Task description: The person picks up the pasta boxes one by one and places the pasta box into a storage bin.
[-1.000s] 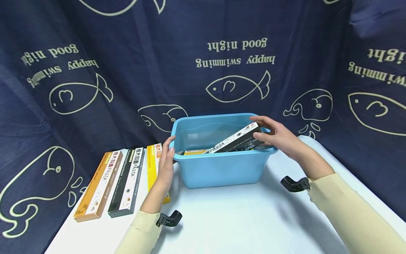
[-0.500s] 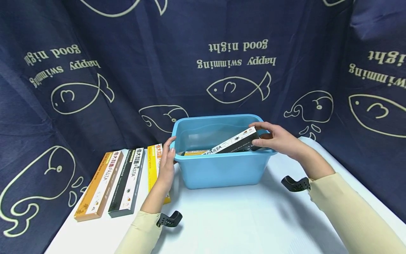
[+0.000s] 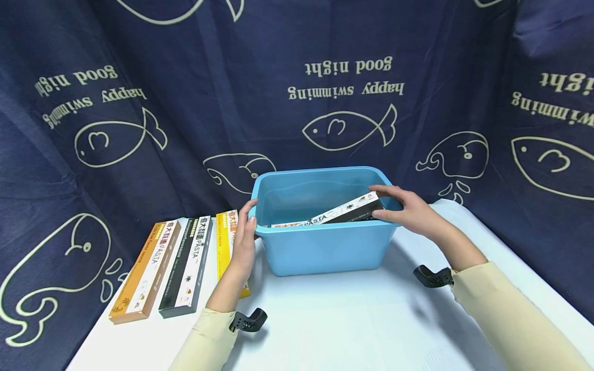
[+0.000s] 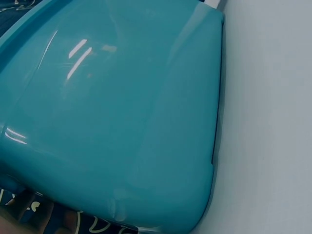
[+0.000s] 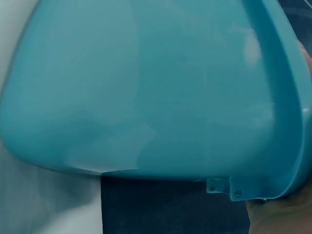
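Note:
A light blue plastic bin (image 3: 320, 250) stands on the white table. In the head view my left hand (image 3: 242, 242) holds its left rim, thumb on the near side; the left wrist view shows only some dark fingers at its lower left corner. Slanting inside the bin is a black-and-white pasta box (image 3: 345, 210), its right end raised. My right hand (image 3: 406, 208) pinches that raised end, thumb in front and fingers behind. Part of a white printed face of a box (image 3: 284, 224) shows at the bin's near left; the near wall hides the rest.
Left of the bin lie an orange-and-white pasta box (image 3: 145, 270), another black-and-white pasta box (image 3: 186, 265) and a yellow pasta box (image 3: 225, 247), partly behind my left hand. A dark blue printed curtain (image 3: 287, 67) hangs close behind the bin.
The raised end of the pasta box has sunk lower in the bin, with my right hand following it down. A yellow patch at the bin's near left is now covered. My left hand stays put.

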### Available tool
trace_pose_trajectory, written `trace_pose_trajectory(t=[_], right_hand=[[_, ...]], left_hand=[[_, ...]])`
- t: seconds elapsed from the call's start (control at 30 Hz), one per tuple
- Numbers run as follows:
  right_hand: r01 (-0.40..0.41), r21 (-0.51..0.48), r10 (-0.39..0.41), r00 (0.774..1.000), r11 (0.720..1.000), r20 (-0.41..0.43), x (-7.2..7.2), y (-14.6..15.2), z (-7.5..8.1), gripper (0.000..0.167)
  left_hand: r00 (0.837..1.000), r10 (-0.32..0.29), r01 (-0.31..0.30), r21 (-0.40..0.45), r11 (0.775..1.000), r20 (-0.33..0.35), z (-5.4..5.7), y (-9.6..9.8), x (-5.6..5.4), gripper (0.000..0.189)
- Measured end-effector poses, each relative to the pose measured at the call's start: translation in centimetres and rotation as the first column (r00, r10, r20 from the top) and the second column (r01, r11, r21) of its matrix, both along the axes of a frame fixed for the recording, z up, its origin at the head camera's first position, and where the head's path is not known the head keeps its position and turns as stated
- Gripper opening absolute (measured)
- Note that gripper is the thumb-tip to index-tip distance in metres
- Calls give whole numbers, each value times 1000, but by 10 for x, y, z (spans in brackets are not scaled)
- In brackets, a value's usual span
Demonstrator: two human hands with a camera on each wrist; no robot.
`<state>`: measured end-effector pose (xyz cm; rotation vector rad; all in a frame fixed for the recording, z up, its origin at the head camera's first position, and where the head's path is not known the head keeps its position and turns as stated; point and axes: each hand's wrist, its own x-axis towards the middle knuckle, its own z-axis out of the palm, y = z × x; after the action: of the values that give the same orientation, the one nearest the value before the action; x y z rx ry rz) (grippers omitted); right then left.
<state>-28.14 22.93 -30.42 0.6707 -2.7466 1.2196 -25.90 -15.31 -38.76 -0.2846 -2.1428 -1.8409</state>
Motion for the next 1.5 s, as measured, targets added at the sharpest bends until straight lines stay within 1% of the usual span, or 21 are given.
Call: trace_pose_trajectory(t=[0.1, 0.27, 0.43, 0.67, 0.73, 0.83, 0.93, 1.07, 1.2, 1.37, 1.5], right_hand=[[-4, -11, 4, 1000, 1000, 0, -2, 1, -4, 65], [-16, -6, 16, 1000, 1000, -3, -4, 1, -6, 65], [-10, 4, 10, 1000, 1000, -8, -5, 1, -8, 63], [-37, -4, 37, 998, 999, -50, -4, 3, -12, 52], [-32, 0, 32, 998, 999, -59, -3, 3, -12, 51], [-6, -7, 5, 998, 1000, -70, -2, 3, -14, 52], [14, -30, -17, 995, 999, -102, -3, 2, -18, 51], [32, -96, -45, 990, 995, -136, -2, 0, -24, 49], [66, -167, -90, 985, 984, -144, 1, -2, -28, 49], [150, -252, -185, 975, 956, -121, 8, -8, -33, 46], [233, -324, -266, 962, 917, -61, 13, -14, -35, 49]], left_hand=[[1000, -2, 2, 4, 1000, -8, 1, 0, 0, 51], [1000, -3, 3, 13, 1000, -13, 1, -2, 0, 51], [1000, -2, 2, 8, 1000, -9, -1, -2, 0, 51], [1000, -4, 4, 5, 1000, -10, -2, -1, 0, 51], [1000, -2, 2, 1, 1000, -6, -2, 0, 0, 50], [1000, -2, 2, 2, 1000, -5, -2, 0, -1, 49], [1000, -1, 1, 2, 1000, -7, -1, 1, -1, 49], [1000, 0, 0, -2, 1000, -9, -1, 0, -1, 50], [1000, 0, 0, -6, 1000, -2, -2, 0, -1, 51], [1000, -4, 4, -6, 1000, 2, -2, -1, 0, 51], [1000, 3, -3, -20, 1000, -3, 0, 0, 0, 51]])
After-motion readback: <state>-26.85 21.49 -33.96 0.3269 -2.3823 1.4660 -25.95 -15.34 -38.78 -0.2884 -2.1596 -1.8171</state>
